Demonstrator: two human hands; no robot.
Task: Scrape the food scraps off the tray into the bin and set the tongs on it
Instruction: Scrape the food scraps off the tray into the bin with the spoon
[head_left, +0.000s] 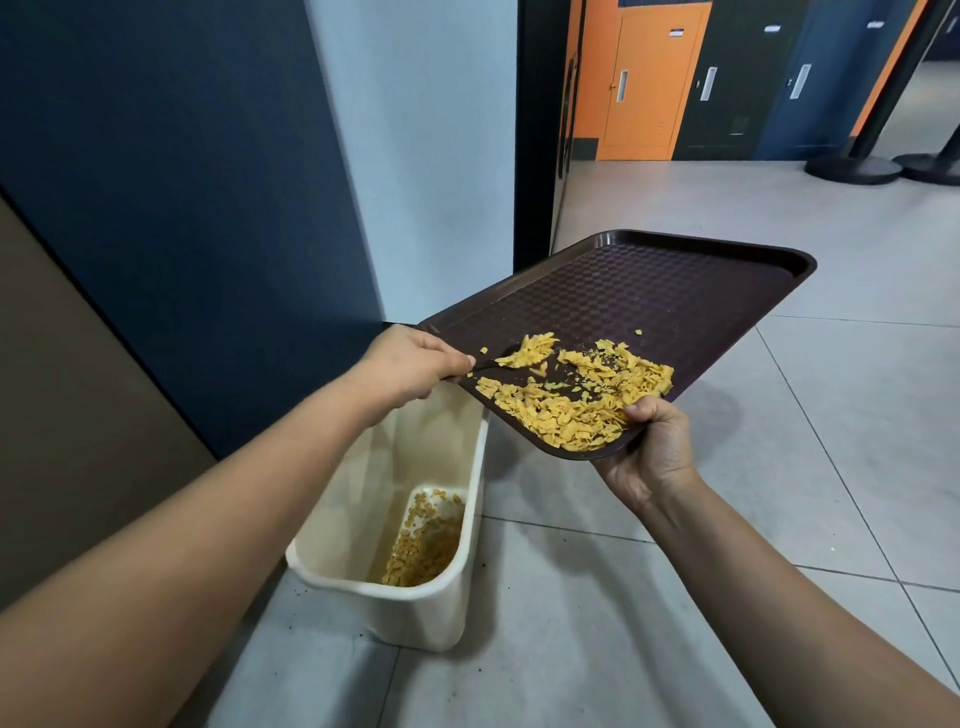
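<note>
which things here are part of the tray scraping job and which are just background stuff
Part of the job:
brown tray
yellow food scraps
dark tongs
cream bin
left hand
right hand

Just background:
orange door
stanchion bases
tiled floor

Grey tiled floor (779, 519); cream bin (415, 613) stands on it, dark crumbs scattered beside.

A dark blue wall panel (171, 171) stands at the left, with a pale wall strip (431, 156) beside it. Past a black door frame (535, 130) are an orange door (652, 78) and 2 round black post bases (852, 169). Grey floor tiles (857, 415) cover the ground.
</note>
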